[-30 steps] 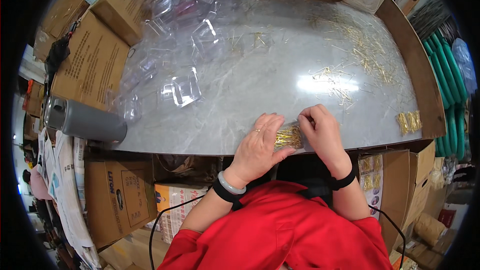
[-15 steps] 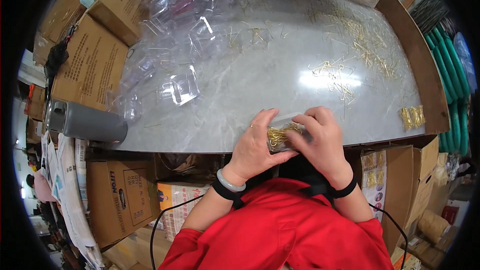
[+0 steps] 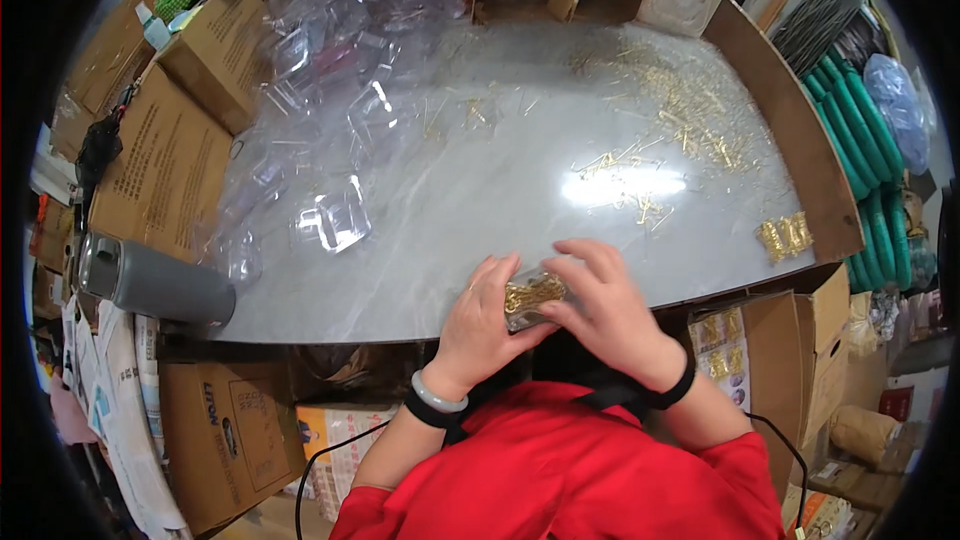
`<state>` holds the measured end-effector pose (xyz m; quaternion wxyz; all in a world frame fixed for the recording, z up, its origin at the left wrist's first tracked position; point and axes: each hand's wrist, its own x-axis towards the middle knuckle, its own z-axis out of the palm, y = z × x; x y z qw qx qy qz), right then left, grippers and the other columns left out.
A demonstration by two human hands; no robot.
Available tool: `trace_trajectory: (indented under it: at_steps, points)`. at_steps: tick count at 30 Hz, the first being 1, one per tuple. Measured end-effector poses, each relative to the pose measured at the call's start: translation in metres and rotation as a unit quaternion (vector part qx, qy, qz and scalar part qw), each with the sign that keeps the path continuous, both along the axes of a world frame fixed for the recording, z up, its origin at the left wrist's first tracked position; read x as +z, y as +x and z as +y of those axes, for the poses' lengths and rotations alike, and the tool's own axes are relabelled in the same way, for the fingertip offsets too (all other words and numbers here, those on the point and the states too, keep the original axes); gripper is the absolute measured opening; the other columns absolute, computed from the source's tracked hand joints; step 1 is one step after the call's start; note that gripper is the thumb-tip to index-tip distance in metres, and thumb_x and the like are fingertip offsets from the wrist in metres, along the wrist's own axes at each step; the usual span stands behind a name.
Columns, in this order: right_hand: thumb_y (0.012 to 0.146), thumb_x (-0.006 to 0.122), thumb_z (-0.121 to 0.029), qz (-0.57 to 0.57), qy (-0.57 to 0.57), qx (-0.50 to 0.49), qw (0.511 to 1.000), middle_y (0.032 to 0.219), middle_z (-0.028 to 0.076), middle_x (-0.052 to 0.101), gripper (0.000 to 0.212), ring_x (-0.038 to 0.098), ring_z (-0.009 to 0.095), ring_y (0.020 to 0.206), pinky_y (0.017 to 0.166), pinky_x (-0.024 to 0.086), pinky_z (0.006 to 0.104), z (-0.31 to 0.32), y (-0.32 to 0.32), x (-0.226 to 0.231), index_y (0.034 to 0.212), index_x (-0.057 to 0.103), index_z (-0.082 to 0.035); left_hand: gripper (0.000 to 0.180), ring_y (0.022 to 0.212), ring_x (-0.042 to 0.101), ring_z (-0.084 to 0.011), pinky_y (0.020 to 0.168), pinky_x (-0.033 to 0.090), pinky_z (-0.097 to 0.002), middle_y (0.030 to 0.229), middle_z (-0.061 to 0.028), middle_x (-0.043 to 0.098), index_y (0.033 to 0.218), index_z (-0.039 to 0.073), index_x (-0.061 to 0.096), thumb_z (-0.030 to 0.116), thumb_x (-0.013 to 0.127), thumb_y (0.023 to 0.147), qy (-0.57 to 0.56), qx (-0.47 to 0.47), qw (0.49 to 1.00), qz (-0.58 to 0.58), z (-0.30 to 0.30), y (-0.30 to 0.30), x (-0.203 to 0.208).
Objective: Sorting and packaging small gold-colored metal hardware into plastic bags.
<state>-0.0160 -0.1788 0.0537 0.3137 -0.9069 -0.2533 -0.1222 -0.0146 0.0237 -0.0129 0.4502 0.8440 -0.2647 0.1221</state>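
Observation:
Near the front edge of the table I hold a small clear plastic box point(image 3: 524, 320) filled with brass-coloured wire hooks. My left hand point(image 3: 474, 318) is closed round its left side, with the thumb along the near side. On the right side, my right hand point(image 3: 612, 312) grips the box between thumb and curled fingers. The hooks lie bunched together inside; part of the box is hidden behind the fingers. Loose brass-coloured hooks point(image 3: 640, 175) are scattered on the table beyond my hands. At the right edge sit several packed bundles of hooks point(image 3: 784, 236).
Empty clear plastic boxes point(image 3: 335, 222) pile up at the left. A grey bottle point(image 3: 165, 282) lies on its side at the left front. Cardboard walls point(image 3: 800, 150) edge the table. Below its right front stands an open carton point(image 3: 775, 355) with more hook packs.
My view has shifted, so the table sits lower and further left. The right fingers have moved off the hooks to the box's side, and the clear flap at its far side no longer stands up.

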Motion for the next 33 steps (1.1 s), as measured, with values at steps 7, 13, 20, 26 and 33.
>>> trace_trajectory:
  at_steps: [7, 13, 20, 26, 33]
  points:
    - [0.091, 0.072, -0.043, 0.074, -0.204, 0.013, 0.976, 0.155, 0.024, 0.037, 0.069, 0.036, 0.046, 0.142, 0.116, 0.036, 0.0499, -0.125, 0.089, 0.034, 0.144, 0.047, -0.007, 0.076, 0.131, 0.046, -0.0459, 0.113, 0.035, -0.0532, 0.134, -0.027, 0.055, 0.138, -0.003, 0.049, 0.03, 0.084, 0.078, 0.153, 0.074, 0.985, -0.022, 0.026, 0.011, 0.029]
    - [0.094, 0.057, -0.063, 0.106, -0.232, 0.03, 0.966, 0.161, 0.027, 0.025, 0.086, 0.02, 0.05, 0.149, 0.122, 0.022, 0.0556, -0.142, 0.139, -0.023, 0.156, 0.032, -0.009, 0.064, 0.141, 0.036, -0.0459, 0.116, 0.031, -0.0539, 0.146, -0.0248, 0.045, 0.138, -0.004, 0.048, 0.018, 0.076, 0.085, 0.225, 0.213, 0.948, -0.068, 0.04, 0.011, 0.042]
    - [0.1, 0.046, -0.057, 0.021, -0.292, 0.107, 0.95, 0.161, 0.023, 0.027, 0.071, 0.021, 0.047, 0.15, 0.122, 0.018, 0.058, -0.083, 0.093, -0.036, 0.154, 0.038, -0.012, 0.064, 0.142, 0.036, -0.0463, 0.117, 0.033, -0.0501, 0.147, -0.0283, 0.042, 0.139, -0.007, 0.047, 0.015, 0.074, 0.086, 0.133, -0.016, 0.99, -0.044, 0.006, -0.008, 0.03]
    - [0.099, 0.054, -0.05, 0.004, -0.226, 0.188, 0.956, 0.157, 0.022, 0.035, 0.066, 0.03, 0.047, 0.146, 0.12, 0.024, 0.056, -0.048, 0.095, -0.02, 0.15, 0.044, -0.009, 0.071, 0.14, 0.039, -0.0454, 0.117, 0.033, -0.0517, 0.146, -0.0293, 0.043, 0.139, -0.012, 0.044, 0.024, 0.075, 0.086, 0.154, -0.007, 0.987, -0.049, -0.014, 0.004, 0.019]
    - [0.097, 0.06, -0.027, -0.023, -0.206, 0.099, 0.973, 0.147, 0.023, 0.048, 0.047, 0.048, 0.042, 0.133, 0.11, 0.042, 0.0459, -0.03, 0.246, 0.019, 0.137, 0.054, -0.003, 0.078, 0.137, 0.043, -0.0447, 0.117, 0.032, -0.0531, 0.145, -0.0303, 0.045, 0.139, -0.013, 0.045, 0.043, 0.067, 0.091, 0.206, 0.031, 0.977, -0.042, -0.02, 0.016, 0.02]
